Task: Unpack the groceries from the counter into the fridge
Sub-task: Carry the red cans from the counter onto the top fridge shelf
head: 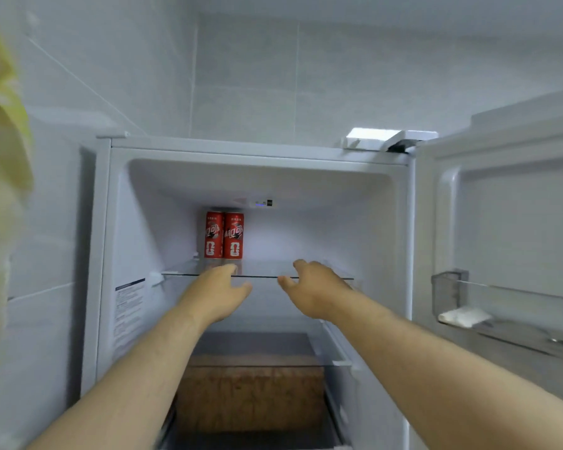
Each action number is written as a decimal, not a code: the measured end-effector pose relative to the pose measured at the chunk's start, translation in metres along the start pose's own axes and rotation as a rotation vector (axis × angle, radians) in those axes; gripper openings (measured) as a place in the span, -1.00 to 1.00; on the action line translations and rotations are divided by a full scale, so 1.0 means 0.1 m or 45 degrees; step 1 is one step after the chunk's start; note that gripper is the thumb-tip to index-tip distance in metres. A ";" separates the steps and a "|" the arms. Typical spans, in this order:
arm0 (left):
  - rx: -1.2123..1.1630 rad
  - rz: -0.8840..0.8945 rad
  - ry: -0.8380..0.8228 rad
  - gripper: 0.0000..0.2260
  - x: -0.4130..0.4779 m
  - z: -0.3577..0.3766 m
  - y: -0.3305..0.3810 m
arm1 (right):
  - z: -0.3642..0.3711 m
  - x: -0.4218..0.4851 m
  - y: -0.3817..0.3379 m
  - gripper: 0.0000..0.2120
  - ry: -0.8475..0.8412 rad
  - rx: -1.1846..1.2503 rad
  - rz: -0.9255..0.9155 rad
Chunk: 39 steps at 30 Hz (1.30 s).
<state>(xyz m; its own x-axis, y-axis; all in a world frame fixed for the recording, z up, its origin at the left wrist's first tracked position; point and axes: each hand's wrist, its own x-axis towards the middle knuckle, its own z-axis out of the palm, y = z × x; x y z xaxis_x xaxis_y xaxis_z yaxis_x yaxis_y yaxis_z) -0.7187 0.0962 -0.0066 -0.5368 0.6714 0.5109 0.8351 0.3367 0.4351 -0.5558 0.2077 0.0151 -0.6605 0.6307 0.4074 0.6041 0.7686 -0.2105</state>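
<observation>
The white fridge (104, 222) stands open in front of me. Two red soda cans (224, 235) stand upright side by side at the back left of its top glass shelf (332, 271). My left hand (220, 292) and my right hand (312, 289) both reach in at the shelf's front edge, fingers apart, holding nothing. The left hand is just in front of and below the cans, not touching them. The right hand is to the right of them, over bare shelf.
The fridge door (507, 228) hangs open at the right, with a clear door bin (449, 293) holding a small white packet (463, 316). A brown box (251, 394) lies on a lower level. A blurred yellow-green object (0, 141) fills the left edge.
</observation>
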 end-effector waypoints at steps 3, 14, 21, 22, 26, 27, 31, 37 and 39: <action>0.013 -0.059 -0.023 -0.43 -0.43 -0.13 0.06 | -0.04 -0.39 0.04 -0.40 -0.028 0.024 -0.105; 0.010 -0.049 -0.060 -0.40 -1.60 -0.43 0.47 | -0.29 -1.42 0.00 -0.37 -0.031 0.138 -0.205; -0.065 0.049 -0.153 -0.44 -2.08 -0.44 0.63 | -0.45 -2.16 0.08 -0.39 0.030 0.024 -0.203; -0.083 0.069 -0.157 -0.45 -2.14 -0.43 0.66 | -0.46 -2.27 0.10 -0.41 0.031 0.019 -0.187; -0.143 0.210 -0.178 -0.46 -2.31 -0.31 0.86 | -0.52 -2.71 0.19 -0.43 0.070 0.009 -0.089; -0.160 0.251 -0.190 -0.47 -2.37 -0.26 0.92 | -0.53 -2.82 0.24 -0.43 0.072 -0.001 -0.052; -0.241 0.396 -0.265 -0.48 -2.64 -0.06 1.19 | -0.61 -3.34 0.47 -0.38 0.092 -0.082 0.081; -0.346 0.536 -0.429 -0.44 -3.13 0.14 1.68 | -0.89 -4.24 0.68 -0.38 0.124 -0.213 0.221; -0.390 0.593 -0.482 -0.46 -3.32 0.17 1.92 | -1.02 -4.55 0.76 -0.39 0.150 -0.238 0.292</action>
<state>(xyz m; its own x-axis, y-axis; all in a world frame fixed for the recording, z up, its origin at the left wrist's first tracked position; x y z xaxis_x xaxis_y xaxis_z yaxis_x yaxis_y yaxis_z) -0.3785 -0.0509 -0.1049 -0.0030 0.9050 0.4254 0.8676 -0.2092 0.4511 -0.1637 -0.0314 -0.0961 -0.4478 0.7604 0.4703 0.8101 0.5677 -0.1466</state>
